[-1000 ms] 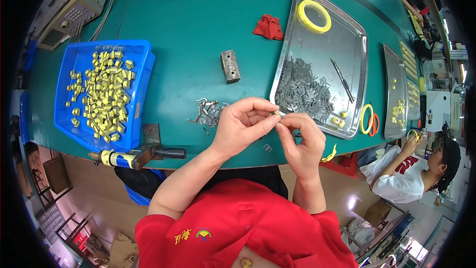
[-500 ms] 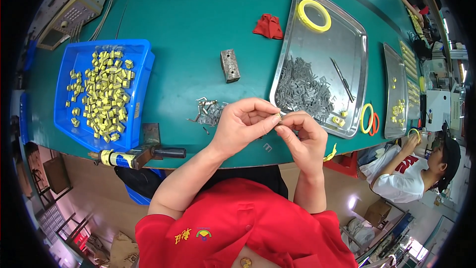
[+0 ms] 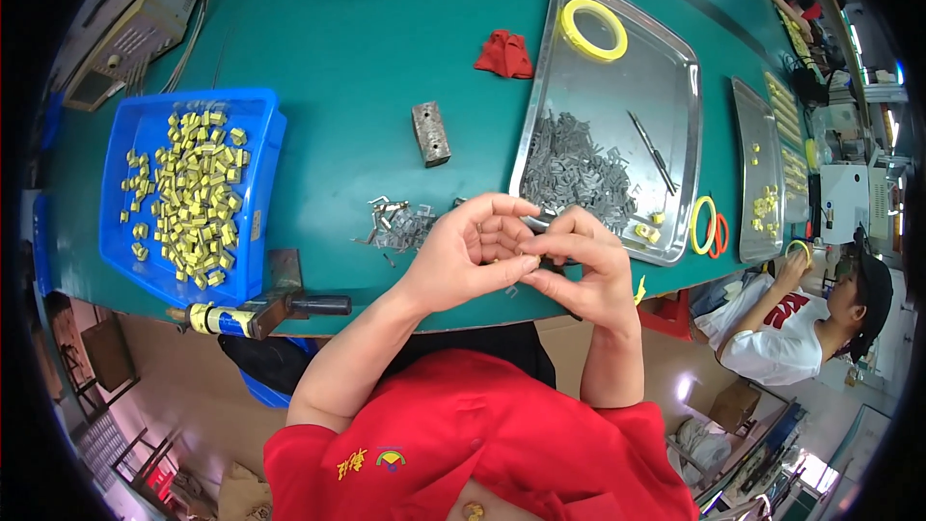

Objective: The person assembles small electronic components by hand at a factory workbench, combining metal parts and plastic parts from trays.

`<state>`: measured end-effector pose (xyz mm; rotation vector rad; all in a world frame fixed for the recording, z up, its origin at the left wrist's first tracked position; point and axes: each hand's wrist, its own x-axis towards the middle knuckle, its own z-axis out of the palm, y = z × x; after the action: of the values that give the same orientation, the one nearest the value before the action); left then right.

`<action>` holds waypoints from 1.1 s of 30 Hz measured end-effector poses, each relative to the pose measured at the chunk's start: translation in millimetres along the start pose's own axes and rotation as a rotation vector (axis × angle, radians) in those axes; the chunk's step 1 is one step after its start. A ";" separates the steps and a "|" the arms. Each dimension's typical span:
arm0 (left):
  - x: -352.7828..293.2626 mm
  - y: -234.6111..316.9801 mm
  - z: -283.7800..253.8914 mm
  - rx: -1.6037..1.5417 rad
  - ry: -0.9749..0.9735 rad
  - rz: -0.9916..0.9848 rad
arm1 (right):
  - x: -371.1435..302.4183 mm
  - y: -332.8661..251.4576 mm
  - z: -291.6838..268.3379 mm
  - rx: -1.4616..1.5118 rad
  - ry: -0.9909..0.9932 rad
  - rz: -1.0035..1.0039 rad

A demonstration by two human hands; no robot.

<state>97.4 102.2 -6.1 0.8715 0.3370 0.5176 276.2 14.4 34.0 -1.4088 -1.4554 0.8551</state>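
Observation:
My left hand [image 3: 468, 251] and my right hand [image 3: 590, 270] meet over the table's near edge, thumbs and fingertips pinched together. A tiny part between them is mostly hidden by the fingers, so I cannot tell its kind. Some dark, shiny thing [image 3: 537, 224] shows by the right fingers; its shape is covered. Just left of my left hand lies a loose pile of small metal clips [image 3: 397, 224]. Beyond my right hand, grey E-shaped metal pieces [image 3: 577, 169] are heaped in a steel tray [image 3: 666, 58].
At left stands a blue bin [image 3: 272, 150] of small yellow-wrapped parts [image 3: 198, 188], with a clamp [image 3: 289, 304] at the table edge. A metal block [image 3: 430, 133], red cloth [image 3: 503, 54], yellow tape roll [image 3: 593, 29] and scissors [image 3: 716, 233] lie around. A co-worker [image 3: 791, 328] sits at right.
My right fingers have curled further in, and a dark shiny thing now shows beside them. Both hands stay together. The whole view has shifted slightly.

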 end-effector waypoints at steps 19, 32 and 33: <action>0.8 1.1 -2.0 -0.117 0.302 0.184 | 45.5 37.6 5.7 -0.669 0.237 -0.078; 2.9 -2.1 0.1 -0.069 0.307 0.172 | 39.0 41.9 12.4 -0.523 0.373 -0.110; 2.8 -2.1 -0.1 -0.055 0.308 0.166 | 37.8 39.3 13.9 -0.481 0.393 -0.055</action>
<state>100.2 102.7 -8.0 0.7705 0.5311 0.8150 279.8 57.5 -2.0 -1.7592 -1.4306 0.1693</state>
